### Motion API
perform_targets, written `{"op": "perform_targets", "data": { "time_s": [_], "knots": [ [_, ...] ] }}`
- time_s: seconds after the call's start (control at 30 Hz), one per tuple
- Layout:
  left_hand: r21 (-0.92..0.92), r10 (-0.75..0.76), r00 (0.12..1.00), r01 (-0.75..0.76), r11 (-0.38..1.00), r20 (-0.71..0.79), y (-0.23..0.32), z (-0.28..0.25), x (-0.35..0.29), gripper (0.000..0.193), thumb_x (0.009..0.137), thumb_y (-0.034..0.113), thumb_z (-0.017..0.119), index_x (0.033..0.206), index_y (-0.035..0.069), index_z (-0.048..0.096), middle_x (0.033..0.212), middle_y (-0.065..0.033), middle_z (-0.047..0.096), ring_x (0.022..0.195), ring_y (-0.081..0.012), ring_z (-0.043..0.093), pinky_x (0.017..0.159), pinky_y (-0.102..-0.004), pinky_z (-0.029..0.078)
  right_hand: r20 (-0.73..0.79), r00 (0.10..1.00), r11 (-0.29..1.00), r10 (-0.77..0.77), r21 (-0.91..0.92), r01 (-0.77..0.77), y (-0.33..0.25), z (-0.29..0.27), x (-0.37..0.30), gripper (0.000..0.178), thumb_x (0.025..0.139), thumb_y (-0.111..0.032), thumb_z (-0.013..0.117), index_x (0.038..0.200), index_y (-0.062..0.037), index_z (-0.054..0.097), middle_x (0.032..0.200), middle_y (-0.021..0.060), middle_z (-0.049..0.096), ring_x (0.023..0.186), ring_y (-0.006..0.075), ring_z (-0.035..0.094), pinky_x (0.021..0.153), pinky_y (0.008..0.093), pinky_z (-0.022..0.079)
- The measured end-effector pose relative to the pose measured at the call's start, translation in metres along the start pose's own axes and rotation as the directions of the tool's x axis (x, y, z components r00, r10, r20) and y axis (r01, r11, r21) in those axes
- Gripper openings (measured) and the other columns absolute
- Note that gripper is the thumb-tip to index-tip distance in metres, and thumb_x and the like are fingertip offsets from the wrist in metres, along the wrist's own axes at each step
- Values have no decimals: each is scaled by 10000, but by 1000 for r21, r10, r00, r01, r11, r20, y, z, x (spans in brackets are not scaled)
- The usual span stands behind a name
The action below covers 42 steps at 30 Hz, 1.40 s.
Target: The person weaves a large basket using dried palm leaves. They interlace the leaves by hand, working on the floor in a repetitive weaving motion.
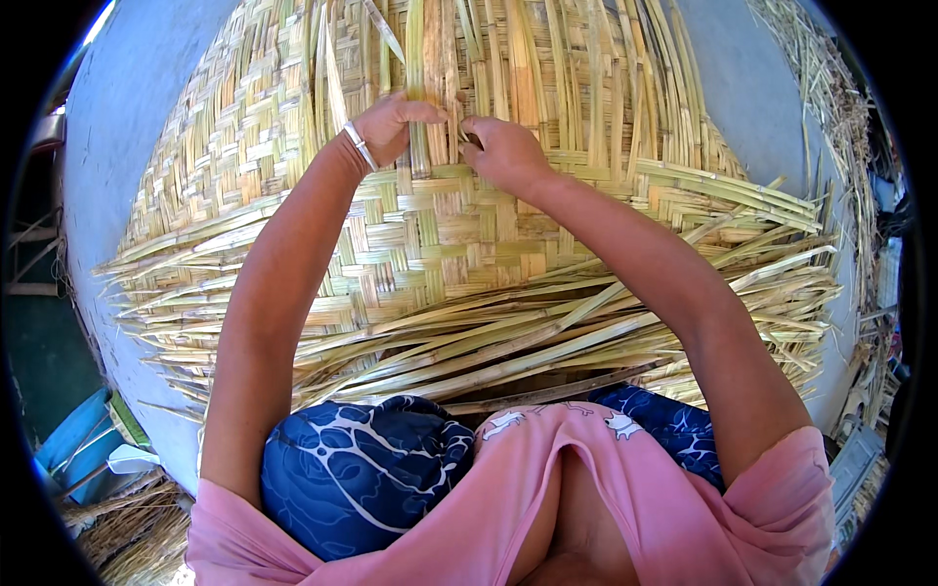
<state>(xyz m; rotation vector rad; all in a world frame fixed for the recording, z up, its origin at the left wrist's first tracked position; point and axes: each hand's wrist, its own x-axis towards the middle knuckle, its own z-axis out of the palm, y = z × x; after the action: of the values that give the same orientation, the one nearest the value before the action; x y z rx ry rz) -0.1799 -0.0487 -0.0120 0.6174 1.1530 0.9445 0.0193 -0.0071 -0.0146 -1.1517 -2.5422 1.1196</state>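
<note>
A woven mat [420, 234] of flat, split cane-like strips in pale green, yellow and brown spreads before me. At its upper middle, my left hand [386, 129], with a white bangle at the wrist, rests on the weave. One digit stretches rightward across a green upright strip [417, 68]; the other fingers are curled and partly hidden. Just to the right, my right hand [506, 154] is closed in a pinch by a brownish upright strip [449, 63]. Its fingertips seem to grip a strip edge, largely covered by the hand. A small gap separates both hands.
Loose strip ends [547, 322] lie crosswise along the near side, beside my blue patterned knees [366, 479]. More strips stick out at the right [782, 210]. A blue basin [83, 444] stands at lower left, and cane scraps [831, 98] line the far right edge.
</note>
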Motion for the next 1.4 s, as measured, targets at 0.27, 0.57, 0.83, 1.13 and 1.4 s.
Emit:
{"op": "perform_targets", "data": {
  "time_s": [0.27, 0.57, 0.83, 1.13, 1.4],
  "knots": [
    [-180, 156, 968, -192, 965, -198, -9, 12, -10, 268, 768, 72, 710, 976, 33, 546, 972, -63, 616, 905, -147, 581, 838, -275, 479, 340, 936, 989, -87, -84, 122, 2, -19, 27, 315, 806, -241, 581, 1077, -84, 618, 960, 171, 638, 907, 348, 599, 796, 432, 467],
    [59, 251, 684, -292, 955, -685, -33, 13, -37, 170, 833, -36, 571, 990, -31, 634, 876, -92, 647, 693, -137, 625, 591, -245, 557, 422, 906, 997, -31, 76, -1, 5, -20, 32, 362, 797, -179, 584, 1144, -75, 579, 1003, 148, 651, 912, 287, 623, 812, 381, 472],
    [545, 576, 537, -236, 804, -617, -82, 34, -71, 117, 826, -27, 564, 859, 23, 664, 837, -61, 666, 671, -98, 602, 628, -233, 510, 269, 962, 995, -36, -77, 59, 7, -6, 22, 438, 786, -127, 544, 1222, -82, 539, 1008, 133, 653, 920, 286, 620, 818, 378, 482],
    [336, 413, 548, -240, 911, -727, -84, 20, -76, 122, 893, 30, 548, 982, 41, 631, 859, -49, 646, 739, -110, 633, 631, -239, 529, 217, 975, 996, 50, 61, -65, 10, 3, 17, 451, 786, -109, 524, 1236, -92, 543, 973, 123, 654, 890, 282, 620, 813, 379, 482],
    [874, 673, 617, 53, 483, -409, -39, 19, -89, 230, 876, 148, 577, 1097, 97, 617, 869, -90, 643, 738, -184, 619, 610, -296, 472, 85, 996, 999, -40, 34, 37, 11, 7, 6, 294, 826, -133, 544, 1108, -54, 570, 966, 145, 627, 879, 305, 610, 781, 412, 484]
  ]
}}
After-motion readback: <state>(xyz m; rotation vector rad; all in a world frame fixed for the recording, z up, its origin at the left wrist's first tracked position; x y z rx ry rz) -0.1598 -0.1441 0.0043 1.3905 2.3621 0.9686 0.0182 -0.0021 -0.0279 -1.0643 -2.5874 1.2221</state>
